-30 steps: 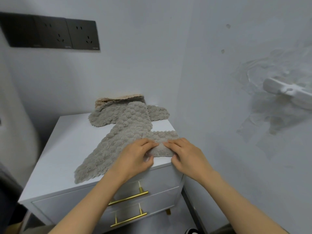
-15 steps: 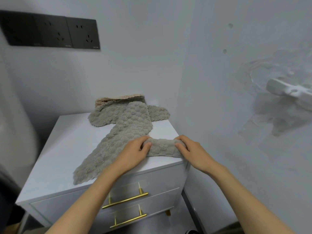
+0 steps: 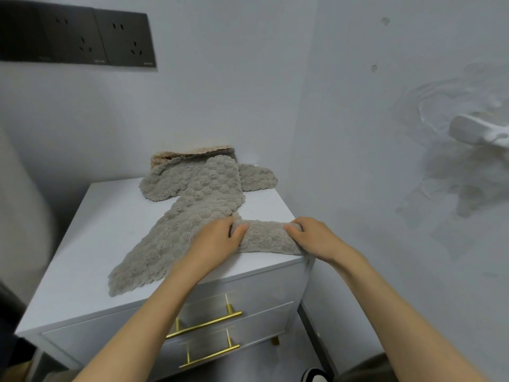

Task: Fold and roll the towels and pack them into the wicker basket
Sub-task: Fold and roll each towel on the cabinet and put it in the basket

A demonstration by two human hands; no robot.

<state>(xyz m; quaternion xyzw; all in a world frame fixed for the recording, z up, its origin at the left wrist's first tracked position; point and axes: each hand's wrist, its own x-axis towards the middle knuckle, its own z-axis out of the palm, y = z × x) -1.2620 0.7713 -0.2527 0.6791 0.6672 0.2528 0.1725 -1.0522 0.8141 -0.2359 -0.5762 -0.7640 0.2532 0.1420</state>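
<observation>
The grey towel [image 3: 198, 205] lies on the white bench [image 3: 96, 244], its near end gathered into a roll whose long axis runs 9 to 3 o'clock at the front edge, loose cloth trailing toward 7 and 12 o'clock. The left hand [image 3: 220, 239] and right hand [image 3: 316, 238] each curl fingers over one end of it, equally near, so rolling likely heads toward 12. Print on the wall sockets [image 3: 124, 37] is too small to read.

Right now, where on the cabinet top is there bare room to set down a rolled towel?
Bare: the cabinet top left of the grey towel, plus a small patch behind the right hand. Crowded: the back under the towel heap, and front right, where the left hand grips too.
</observation>
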